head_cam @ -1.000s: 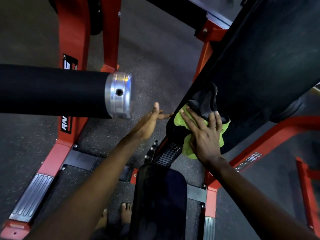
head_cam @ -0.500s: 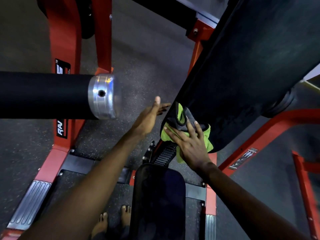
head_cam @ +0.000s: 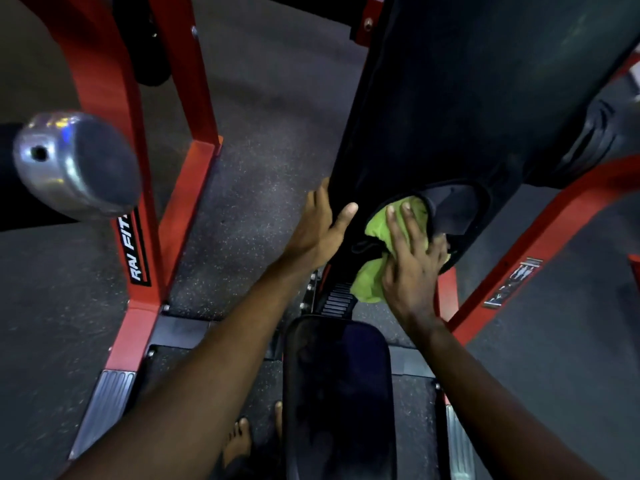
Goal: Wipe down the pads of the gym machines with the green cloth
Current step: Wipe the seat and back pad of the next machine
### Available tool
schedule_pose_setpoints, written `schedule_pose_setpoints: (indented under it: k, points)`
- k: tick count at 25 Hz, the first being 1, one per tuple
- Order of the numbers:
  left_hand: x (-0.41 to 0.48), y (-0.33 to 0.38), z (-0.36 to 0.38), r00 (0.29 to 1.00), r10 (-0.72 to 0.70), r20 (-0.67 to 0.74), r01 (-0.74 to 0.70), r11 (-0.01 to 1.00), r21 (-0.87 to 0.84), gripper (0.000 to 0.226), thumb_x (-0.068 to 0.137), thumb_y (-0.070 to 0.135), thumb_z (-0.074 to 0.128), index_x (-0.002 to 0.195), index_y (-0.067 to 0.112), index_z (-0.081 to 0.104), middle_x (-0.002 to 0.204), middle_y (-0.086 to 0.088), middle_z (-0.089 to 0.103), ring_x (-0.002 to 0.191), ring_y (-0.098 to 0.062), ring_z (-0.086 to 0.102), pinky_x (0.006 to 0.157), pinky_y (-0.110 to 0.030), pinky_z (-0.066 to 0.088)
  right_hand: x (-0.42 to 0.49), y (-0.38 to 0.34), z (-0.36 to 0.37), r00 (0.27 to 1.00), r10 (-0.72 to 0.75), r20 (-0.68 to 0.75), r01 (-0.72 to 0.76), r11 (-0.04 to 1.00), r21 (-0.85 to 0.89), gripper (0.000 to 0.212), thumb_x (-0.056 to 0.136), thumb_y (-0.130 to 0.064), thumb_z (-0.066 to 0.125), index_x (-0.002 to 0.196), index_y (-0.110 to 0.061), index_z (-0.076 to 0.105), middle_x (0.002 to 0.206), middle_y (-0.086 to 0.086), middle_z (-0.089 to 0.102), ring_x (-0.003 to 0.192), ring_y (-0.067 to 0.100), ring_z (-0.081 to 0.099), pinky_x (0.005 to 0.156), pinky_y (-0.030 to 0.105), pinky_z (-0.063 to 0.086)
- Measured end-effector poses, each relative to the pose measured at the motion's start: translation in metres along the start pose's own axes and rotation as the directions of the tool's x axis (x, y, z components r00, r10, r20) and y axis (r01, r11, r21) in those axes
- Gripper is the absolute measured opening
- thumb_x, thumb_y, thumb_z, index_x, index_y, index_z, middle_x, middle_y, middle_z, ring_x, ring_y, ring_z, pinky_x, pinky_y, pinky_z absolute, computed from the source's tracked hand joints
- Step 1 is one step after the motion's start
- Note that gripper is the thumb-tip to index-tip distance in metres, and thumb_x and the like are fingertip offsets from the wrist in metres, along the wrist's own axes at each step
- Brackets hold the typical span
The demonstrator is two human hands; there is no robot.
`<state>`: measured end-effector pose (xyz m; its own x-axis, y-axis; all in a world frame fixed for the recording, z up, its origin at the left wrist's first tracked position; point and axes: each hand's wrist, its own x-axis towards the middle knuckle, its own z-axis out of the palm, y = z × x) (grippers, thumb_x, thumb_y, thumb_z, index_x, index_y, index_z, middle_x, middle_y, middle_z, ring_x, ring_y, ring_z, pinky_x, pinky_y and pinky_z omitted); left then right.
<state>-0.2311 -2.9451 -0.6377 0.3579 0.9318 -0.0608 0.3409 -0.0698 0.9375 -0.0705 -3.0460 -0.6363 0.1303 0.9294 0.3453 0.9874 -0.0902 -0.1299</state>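
Note:
A long black back pad (head_cam: 467, 98) slants up to the upper right on a red machine frame. At its lower end my right hand (head_cam: 412, 261) presses the green cloth (head_cam: 375, 271) flat against the pad with its fingers spread. A torn flap of black upholstery (head_cam: 453, 209) curls up just above the cloth. My left hand (head_cam: 320, 223) holds the pad's left edge, thumb over the face and fingers behind it. Below lies the black seat pad (head_cam: 336, 386).
A black bar with a metal end cap (head_cam: 69, 161) juts in from the left at hand height. Red frame uprights (head_cam: 187, 140) stand to the left, a red strut (head_cam: 540, 233) runs to the right. Steel foot plates (head_cam: 104, 407) lie on the speckled floor. My bare foot (head_cam: 239, 441) shows beside the seat.
My left hand moved from open in the air to gripping the pad's left edge. My right hand slid the cloth down the pad's lower end. My head moved closer and left.

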Motion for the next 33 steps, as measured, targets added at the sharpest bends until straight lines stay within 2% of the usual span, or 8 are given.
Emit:
schedule_pose_setpoints:
  k: [5, 8, 11, 18, 24, 27, 30, 33]
  points:
    - [0.0, -0.002, 0.003, 0.999, -0.036, 0.0, 0.036, 0.998, 0.044, 0.071, 0.101, 0.059, 0.036, 0.158, 0.024, 0.013, 0.158, -0.009, 0.028, 0.146, -0.023, 0.027, 0.119, -0.046, 0.027, 0.002, 0.016, -0.006, 0.979, -0.203, 0.022, 0.204, 0.975, -0.083, 0.093, 0.081, 0.002, 0.067, 0.16, -0.032, 0.031, 0.166, -0.01, 0.026, 0.109, 0.036, 0.045, 0.105, 0.056, 0.038]
    - [-0.001, -0.002, 0.0, 0.999, -0.045, 0.02, 0.045, 0.999, 0.0, 0.073, 0.097, 0.069, 0.029, 0.156, 0.027, 0.018, 0.158, 0.001, 0.029, 0.146, -0.017, 0.029, 0.12, -0.05, 0.028, 0.015, 0.003, -0.018, 0.997, 0.006, -0.078, -0.001, 0.997, 0.073, 0.091, 0.077, 0.006, 0.066, 0.157, -0.029, 0.039, 0.164, -0.004, 0.035, 0.125, 0.032, 0.037, 0.109, 0.062, 0.035]
    - [0.0, 0.0, -0.013, 0.995, -0.079, 0.065, 0.093, 0.963, -0.254, 0.061, 0.103, 0.063, 0.019, 0.149, 0.029, 0.037, 0.148, 0.007, 0.047, 0.137, -0.005, 0.044, 0.115, -0.037, 0.038, 0.053, -0.027, -0.028, 0.976, 0.104, -0.193, -0.074, 0.985, 0.153, 0.086, 0.079, 0.006, 0.057, 0.155, -0.032, 0.043, 0.163, -0.007, 0.035, 0.142, 0.035, 0.027, 0.12, 0.061, 0.022]
    - [-0.003, 0.016, -0.024, 0.986, -0.144, 0.085, 0.165, 0.916, -0.366, 0.063, 0.106, 0.05, 0.005, 0.148, 0.024, 0.045, 0.133, 0.012, 0.059, 0.121, -0.001, 0.056, 0.1, -0.024, 0.044, 0.021, -0.021, 0.001, 0.969, -0.243, -0.04, 0.235, 0.96, -0.155, 0.08, 0.086, -0.002, 0.043, 0.156, -0.041, 0.039, 0.163, -0.015, 0.034, 0.132, 0.039, 0.031, 0.121, 0.056, 0.016]
    - [-0.004, 0.006, -0.009, 0.997, -0.068, -0.041, 0.063, 0.99, -0.124, 0.078, 0.09, 0.082, 0.022, 0.142, 0.028, 0.044, 0.138, 0.005, 0.052, 0.13, -0.011, 0.049, 0.109, -0.044, 0.042, -0.027, 0.01, 0.028, 0.952, -0.303, 0.034, 0.304, 0.934, -0.187, 0.094, 0.078, 0.002, 0.066, 0.157, -0.039, 0.035, 0.161, -0.015, 0.036, 0.113, 0.034, 0.043, 0.117, 0.056, 0.023]
    - [-0.009, 0.017, 0.015, 0.974, -0.103, -0.201, 0.097, 0.994, -0.04, 0.072, 0.094, 0.075, 0.022, 0.144, 0.026, 0.038, 0.14, 0.0, 0.047, 0.124, -0.014, 0.05, 0.102, -0.04, 0.046, -0.03, 0.026, 0.023, 0.993, -0.121, -0.011, 0.12, 0.99, -0.073, 0.083, 0.081, -0.004, 0.05, 0.156, -0.037, 0.037, 0.161, -0.011, 0.034, 0.109, 0.035, 0.046, 0.11, 0.055, 0.027]
    - [-0.002, 0.031, 0.021, 0.941, -0.052, -0.334, 0.032, 0.997, -0.065, 0.066, 0.095, 0.071, 0.022, 0.129, 0.019, 0.046, 0.121, -0.004, 0.054, 0.106, -0.014, 0.057, 0.093, -0.039, 0.051, -0.019, 0.031, 0.013, 0.968, 0.236, -0.081, -0.217, 0.956, 0.199, 0.09, 0.079, 0.006, 0.057, 0.157, -0.031, 0.034, 0.166, -0.003, 0.028, 0.141, 0.03, 0.039, 0.117, 0.052, 0.016]
    - [0.015, 0.05, 0.017, 0.905, 0.166, -0.392, -0.194, 0.981, -0.033, 0.059, 0.103, 0.054, 0.03, 0.147, 0.016, 0.036, 0.142, -0.002, 0.05, 0.125, -0.006, 0.051, 0.1, -0.021, 0.046, 0.005, 0.034, -0.007, 0.92, 0.339, -0.196, -0.267, 0.909, 0.32, 0.089, 0.08, 0.008, 0.059, 0.159, -0.026, 0.034, 0.168, -0.002, 0.025, 0.147, 0.027, 0.036, 0.119, 0.047, 0.012]
